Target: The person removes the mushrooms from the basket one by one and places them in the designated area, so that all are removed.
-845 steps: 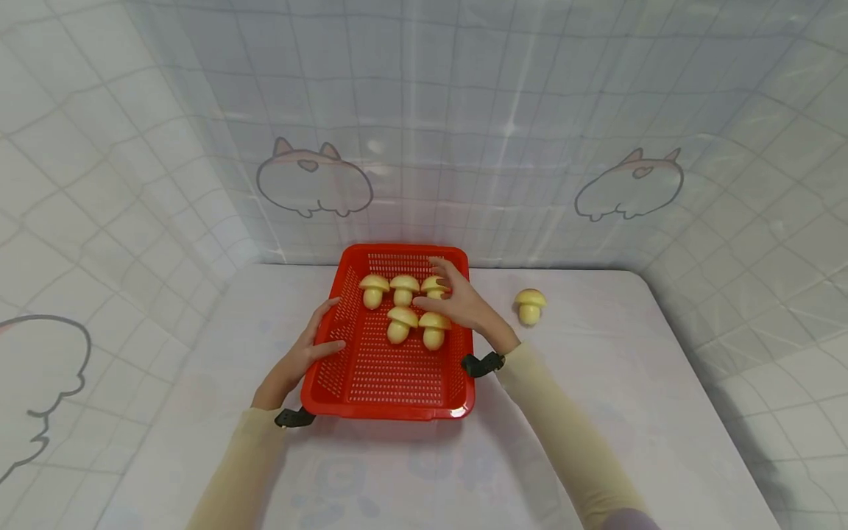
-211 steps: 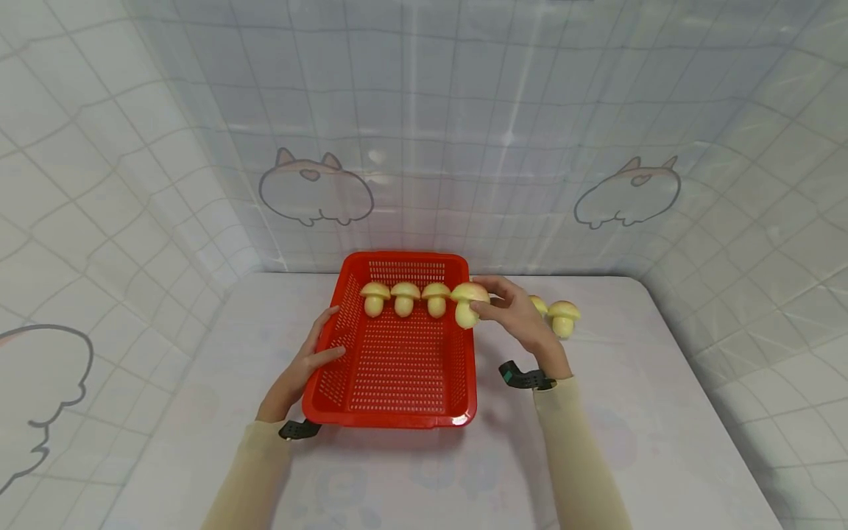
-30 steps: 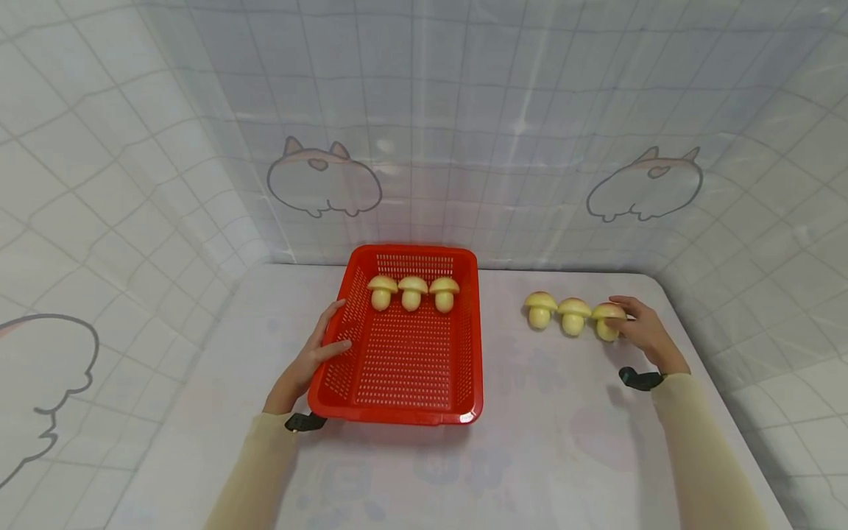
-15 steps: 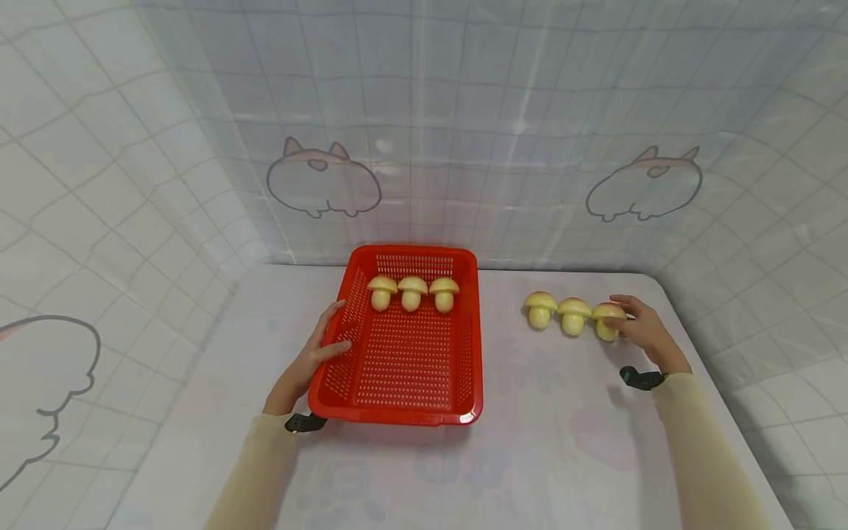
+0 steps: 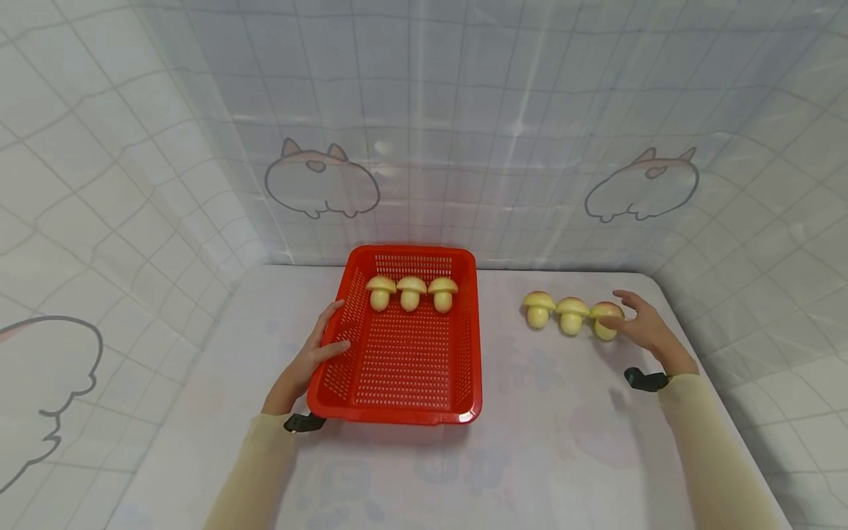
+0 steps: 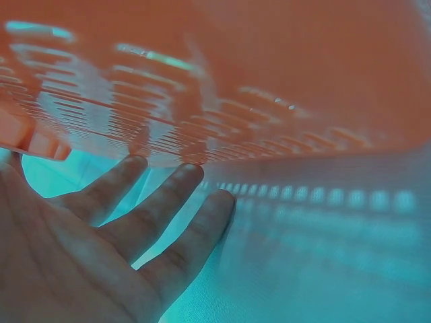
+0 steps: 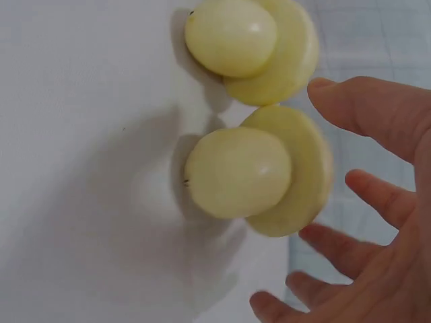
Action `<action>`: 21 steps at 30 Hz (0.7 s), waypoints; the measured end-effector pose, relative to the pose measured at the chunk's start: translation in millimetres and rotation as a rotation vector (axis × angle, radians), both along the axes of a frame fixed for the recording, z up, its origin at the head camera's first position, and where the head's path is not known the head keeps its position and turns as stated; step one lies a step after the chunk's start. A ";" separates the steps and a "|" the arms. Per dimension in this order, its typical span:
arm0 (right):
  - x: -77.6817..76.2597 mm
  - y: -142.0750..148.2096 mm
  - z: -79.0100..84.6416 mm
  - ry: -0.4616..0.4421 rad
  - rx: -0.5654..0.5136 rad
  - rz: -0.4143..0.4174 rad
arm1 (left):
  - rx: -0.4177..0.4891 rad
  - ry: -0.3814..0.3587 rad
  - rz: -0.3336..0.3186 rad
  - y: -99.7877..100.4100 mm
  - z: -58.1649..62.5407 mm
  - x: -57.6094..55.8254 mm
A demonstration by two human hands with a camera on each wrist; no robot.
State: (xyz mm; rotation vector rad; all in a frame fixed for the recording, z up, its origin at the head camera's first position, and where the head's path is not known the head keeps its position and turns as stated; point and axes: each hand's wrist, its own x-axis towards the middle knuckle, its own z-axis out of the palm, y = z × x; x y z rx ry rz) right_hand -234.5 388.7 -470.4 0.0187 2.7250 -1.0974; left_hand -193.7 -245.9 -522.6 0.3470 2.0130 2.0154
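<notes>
In the head view, my left hand (image 5: 311,357) holds the left rim of a red plastic basket (image 5: 404,416), thumb over the edge. The left wrist view shows its other fingers (image 6: 168,202) against the basket's perforated outer wall. Three yellow toy mushrooms (image 5: 411,293) lie in a row at the basket's far end. Three more lie in a row on the table to the right. My right hand (image 5: 649,331) is at the rightmost mushroom (image 5: 604,330), fingers spread. In the right wrist view a gap shows between the fingers and that mushroom (image 7: 239,173).
A white cloth covers the table (image 5: 543,442). Just behind the basket rises a white gridded curtain (image 5: 424,177) with cartoon animals on it. More gridded sheets stand at the left and right.
Compared with 28 seconds ago, the basket holds fewer mushrooms and the table row has grown to three. In the last half second my right fingers spread and let go of the rightmost mushroom.
</notes>
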 end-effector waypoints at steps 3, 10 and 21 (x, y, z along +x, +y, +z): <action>0.2 -3.2 6.3 0.015 0.057 0.016 | -0.005 -0.006 0.002 0.2 1.3 0.0; 2.6 -25.4 30.7 0.080 0.154 0.065 | -0.013 -0.013 0.004 -0.7 3.9 0.2; 7.5 -70.1 48.5 0.139 0.125 0.134 | -0.013 -0.023 0.003 1.1 6.0 1.4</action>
